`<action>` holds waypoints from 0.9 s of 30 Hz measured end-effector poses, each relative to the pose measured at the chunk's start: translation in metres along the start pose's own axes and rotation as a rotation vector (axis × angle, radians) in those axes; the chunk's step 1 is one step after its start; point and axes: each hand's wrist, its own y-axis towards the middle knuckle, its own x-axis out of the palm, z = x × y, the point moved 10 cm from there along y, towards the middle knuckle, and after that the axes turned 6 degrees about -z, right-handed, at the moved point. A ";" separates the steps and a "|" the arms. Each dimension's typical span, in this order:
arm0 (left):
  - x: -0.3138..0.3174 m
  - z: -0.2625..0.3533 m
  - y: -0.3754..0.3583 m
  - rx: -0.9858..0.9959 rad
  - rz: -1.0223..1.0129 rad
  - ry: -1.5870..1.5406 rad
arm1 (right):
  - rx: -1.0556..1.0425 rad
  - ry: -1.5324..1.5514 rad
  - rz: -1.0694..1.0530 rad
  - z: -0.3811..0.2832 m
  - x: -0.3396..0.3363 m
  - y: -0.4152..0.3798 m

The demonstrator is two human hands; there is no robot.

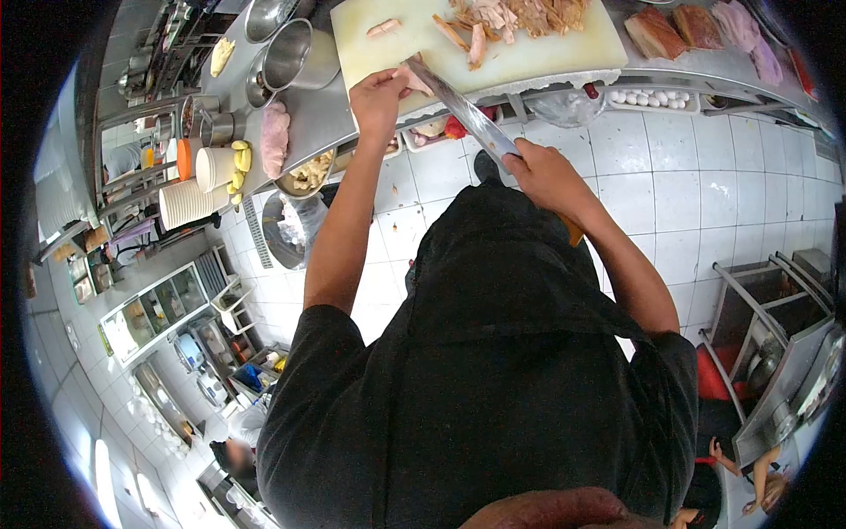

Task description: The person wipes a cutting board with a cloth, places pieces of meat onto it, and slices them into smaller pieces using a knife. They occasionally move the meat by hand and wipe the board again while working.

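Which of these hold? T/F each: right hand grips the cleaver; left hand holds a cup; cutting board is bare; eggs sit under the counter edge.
1. The right hand grips the cleaver: true.
2. The left hand holds a cup: false, it pinches a piece of meat at the board edge.
3. The cutting board is bare: false, chopped meat lies on it.
4. Eggs sit in a tray below the counter edge: true.

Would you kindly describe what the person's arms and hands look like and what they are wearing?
Both arms are bare from the short sleeves of a black shirt down to the wrists. The left hand and right hand are bare too: no gloves, and no watch, ring or bracelet that can be made out. A black apron strap seems to cross the chest.
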 end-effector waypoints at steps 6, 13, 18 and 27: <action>0.001 0.003 0.003 0.053 -0.051 0.128 | -0.016 -0.021 0.002 -0.008 0.003 0.011; 0.001 0.007 0.014 0.058 -0.043 -0.059 | 0.024 -0.265 0.194 -0.024 -0.026 -0.001; 0.035 0.078 -0.029 0.737 -0.051 0.771 | 0.081 -0.355 0.187 -0.031 -0.040 0.002; 0.045 0.067 -0.041 0.909 -0.200 0.950 | 0.073 -0.346 0.182 -0.035 -0.033 0.002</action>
